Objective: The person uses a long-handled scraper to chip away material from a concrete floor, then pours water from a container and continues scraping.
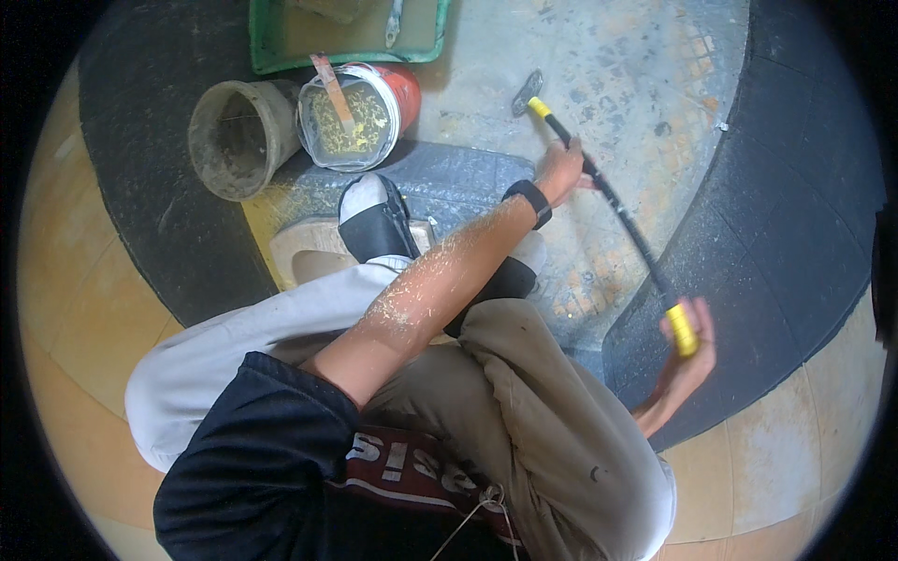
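Observation:
A long-handled tool (pixel 629 219) slants across the right half of the view. Its shaft is black with yellow wrapping at both ends, and a small grey metal head (pixel 527 93) sits at the far end. My left hand (pixel 559 171), with a dark band at the wrist, is closed round the shaft a little below the head. Pale yellow crumbs cling to my left forearm (pixel 412 304). At the near end, my right hand (pixel 694 360) lies round the yellow grip, its thumb and fingers on either side and slightly blurred.
At the back left, a red and white bucket (pixel 404 98) holds grey material with yellow flakes and an orange flat stick (pixel 332 92). Beside it leans a grey bucket (pixel 273 126). A green tray (pixel 349 63) holds cloudy liquid and a brush (pixel 394 23). My sandalled foot (pixel 374 224) rests near them.

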Available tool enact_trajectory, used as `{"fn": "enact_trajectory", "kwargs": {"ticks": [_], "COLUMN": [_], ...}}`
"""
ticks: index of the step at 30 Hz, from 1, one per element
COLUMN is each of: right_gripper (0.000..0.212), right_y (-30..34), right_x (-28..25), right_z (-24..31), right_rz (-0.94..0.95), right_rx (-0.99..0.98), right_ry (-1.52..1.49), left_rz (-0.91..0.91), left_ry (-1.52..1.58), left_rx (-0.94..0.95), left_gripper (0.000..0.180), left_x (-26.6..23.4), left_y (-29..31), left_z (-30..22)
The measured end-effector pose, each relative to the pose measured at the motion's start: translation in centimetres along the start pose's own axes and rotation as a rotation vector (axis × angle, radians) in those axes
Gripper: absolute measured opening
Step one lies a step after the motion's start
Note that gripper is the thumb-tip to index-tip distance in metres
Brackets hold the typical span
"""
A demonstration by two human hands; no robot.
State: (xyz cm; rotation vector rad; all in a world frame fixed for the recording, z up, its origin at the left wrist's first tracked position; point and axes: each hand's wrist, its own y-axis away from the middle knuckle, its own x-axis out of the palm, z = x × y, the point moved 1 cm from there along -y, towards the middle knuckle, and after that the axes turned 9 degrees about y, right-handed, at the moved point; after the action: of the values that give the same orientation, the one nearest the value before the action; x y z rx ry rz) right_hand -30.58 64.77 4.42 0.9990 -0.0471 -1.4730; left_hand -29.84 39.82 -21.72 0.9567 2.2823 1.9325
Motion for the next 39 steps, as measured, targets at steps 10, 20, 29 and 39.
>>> {"fn": "enact_trajectory", "kwargs": {"ticks": [10, 20, 29, 39], "right_gripper": [0.041, 0.038, 0.038, 0.037], "right_y": [9.6, 7.0, 9.3, 10.4], "right_x": [3.3, 12.0, 6.7, 4.9], "right_z": [-5.2, -6.0, -6.5, -9.2], "right_rz": [0.407, 0.343, 0.343, 0.241], "right_rx": [0.089, 0.079, 0.044, -0.154], "right_ry": [0.518, 0.342, 0.412, 0.634], "left_rz": [-0.236, -0.155, -0.059, -0.097], "left_ry": [-0.038, -0.621, 0.102, -1.44], "left_rx": [-0.175, 0.161, -0.297, 0.274], "left_gripper": [0.032, 0.024, 0.042, 0.058], "left_x": [-2.1, -3.3, -1.3, -2.0], "left_y": [0.0, -6.0, -2.0, -2.2], "left_z": [5.4, -1.8, -0.3, -6.3]}}
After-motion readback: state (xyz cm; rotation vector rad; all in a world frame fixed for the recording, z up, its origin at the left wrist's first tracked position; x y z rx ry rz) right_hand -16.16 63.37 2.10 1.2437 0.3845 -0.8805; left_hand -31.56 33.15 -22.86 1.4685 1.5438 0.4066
